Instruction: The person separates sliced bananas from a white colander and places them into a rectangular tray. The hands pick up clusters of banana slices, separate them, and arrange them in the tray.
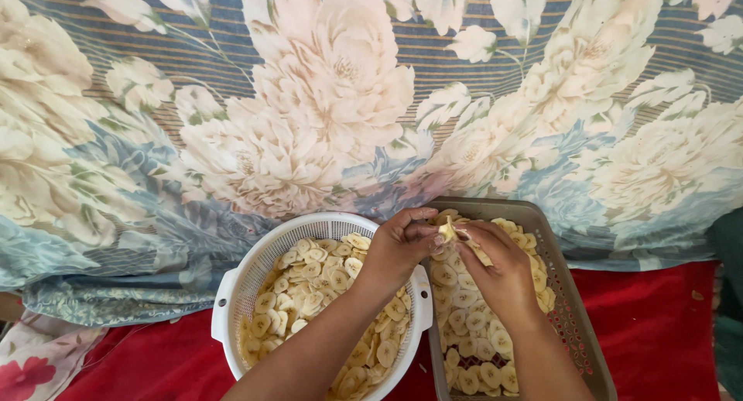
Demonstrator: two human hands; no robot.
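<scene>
A large floral cloth (325,114) in cream, blue and grey covers the far part of the scene, and a red cloth (658,331) lies beneath at the near edge. On the red cloth sit two containers side by side: a round white colander (232,293) on the left and a rectangular grey-brown perforated tray (576,323) on the right, both filled with pale yellow banana slices (309,273). The left hand (395,250) and right hand (499,269) meet above the tray's far left corner. Their fingers are curled closed, pinching together a small stuck clump of slices (447,231) between the fingertips.
</scene>
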